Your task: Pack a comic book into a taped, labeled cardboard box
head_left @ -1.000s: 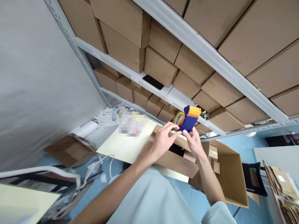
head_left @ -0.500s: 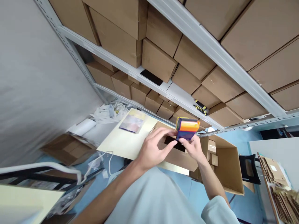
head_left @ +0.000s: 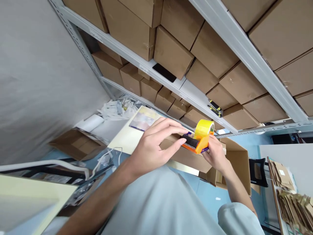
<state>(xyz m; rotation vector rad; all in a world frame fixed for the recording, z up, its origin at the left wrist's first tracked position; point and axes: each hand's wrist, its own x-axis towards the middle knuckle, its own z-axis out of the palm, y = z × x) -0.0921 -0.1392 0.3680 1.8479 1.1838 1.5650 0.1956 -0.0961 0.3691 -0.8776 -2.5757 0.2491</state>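
Observation:
An orange and blue tape dispenser (head_left: 199, 142) with a yellow tape roll (head_left: 203, 128) lies low over a small cardboard box (head_left: 186, 157) on a pale table (head_left: 123, 142). My right hand (head_left: 215, 154) grips the dispenser from the right side. My left hand (head_left: 156, 142) rests on the box's near edge with its fingers stretched toward the dispenser's black roller, fingertips close to it.
Grey metal shelving (head_left: 193, 93) full of brown cartons fills the wall ahead, with a black phone (head_left: 164, 72) and a yellow-black tool (head_left: 215, 107) on one shelf. A large open carton (head_left: 238, 163) stands behind on the right. Flat cartons (head_left: 292, 199) are stacked at far right.
The tape dispenser has come down from upright in front of me to lying flat against the small box. My left hand let go of it and spread along the box edge.

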